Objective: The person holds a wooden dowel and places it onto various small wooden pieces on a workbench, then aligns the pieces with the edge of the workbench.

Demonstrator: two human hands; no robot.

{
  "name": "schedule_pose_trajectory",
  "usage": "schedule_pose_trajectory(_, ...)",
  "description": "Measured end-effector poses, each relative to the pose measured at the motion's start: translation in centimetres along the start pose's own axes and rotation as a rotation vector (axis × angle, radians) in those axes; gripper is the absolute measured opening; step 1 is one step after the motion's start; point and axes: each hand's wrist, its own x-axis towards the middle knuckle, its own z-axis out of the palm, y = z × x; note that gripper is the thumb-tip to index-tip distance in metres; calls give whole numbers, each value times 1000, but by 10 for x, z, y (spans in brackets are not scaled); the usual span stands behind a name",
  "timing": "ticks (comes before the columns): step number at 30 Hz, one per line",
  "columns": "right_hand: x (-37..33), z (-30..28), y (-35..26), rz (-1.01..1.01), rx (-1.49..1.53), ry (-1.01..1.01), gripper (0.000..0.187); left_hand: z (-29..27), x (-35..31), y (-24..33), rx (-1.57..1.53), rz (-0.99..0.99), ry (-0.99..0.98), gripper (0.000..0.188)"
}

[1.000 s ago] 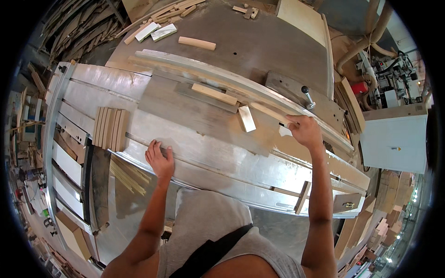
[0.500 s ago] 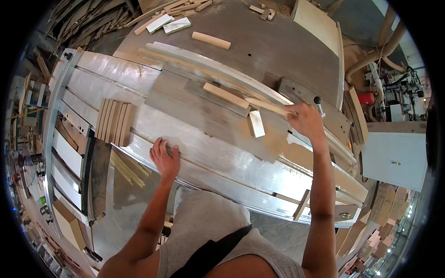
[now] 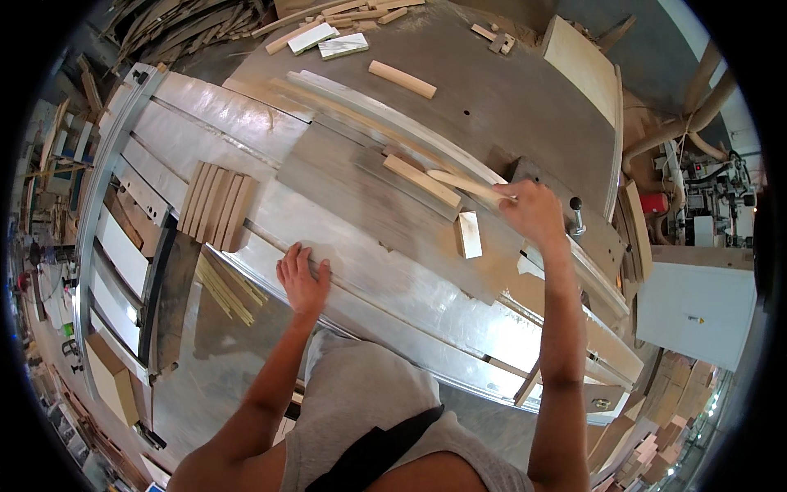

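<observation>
My right hand (image 3: 531, 213) is closed around one end of a slim, pale wooden stick (image 3: 466, 184) above the saw table. The stick's far tip lies beside a short wooden strip (image 3: 422, 180) along the long fence (image 3: 402, 127); whether they touch I cannot tell. Below the stick, a small white-faced block (image 3: 470, 234) stands on the table. My left hand (image 3: 304, 277) rests on the bare metal sliding table (image 3: 344, 266), fingers spread and holding nothing. A row of several wooden pieces (image 3: 217, 203) lies left of that hand.
A black-knobbed lever (image 3: 576, 215) rises right of my right hand. Beyond the fence lie a loose wooden strip (image 3: 402, 79), two white-faced pieces (image 3: 343, 46) and scattered offcuts. A metal frame (image 3: 102, 213) borders the left side. At right stands a white cabinet (image 3: 697, 316).
The whole view has shifted slightly. Relative to the table, my right hand and the stick have moved left, so the stick's tip now overlaps alongside the strip. My left hand stays on the metal.
</observation>
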Motion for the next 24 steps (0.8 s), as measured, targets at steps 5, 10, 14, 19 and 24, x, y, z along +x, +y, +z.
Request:
schedule_pose_trajectory(5, 17, 26, -48, 2, 79, 9, 34, 4, -4, -6, 5, -13, -11, 50)
schedule_pose_trajectory(10, 55, 41, -92, -73, 77, 10, 32, 2, -4, -6, -4, -21, 14, 47)
schedule_pose_trajectory(14, 80, 75, -144, -109, 90, 17, 32, 2, -2, -5, -21, -27, -1, 48)
schedule_pose_trajectory(19, 49, 118, -172, -108, 266, 96, 34, 0, -3, -5, -59, -22, 8, 45)
schedule_pose_trajectory(24, -91, 178, -141, 21, 478, 49, 39, -6, 5, -8, -141, -13, 4, 46)
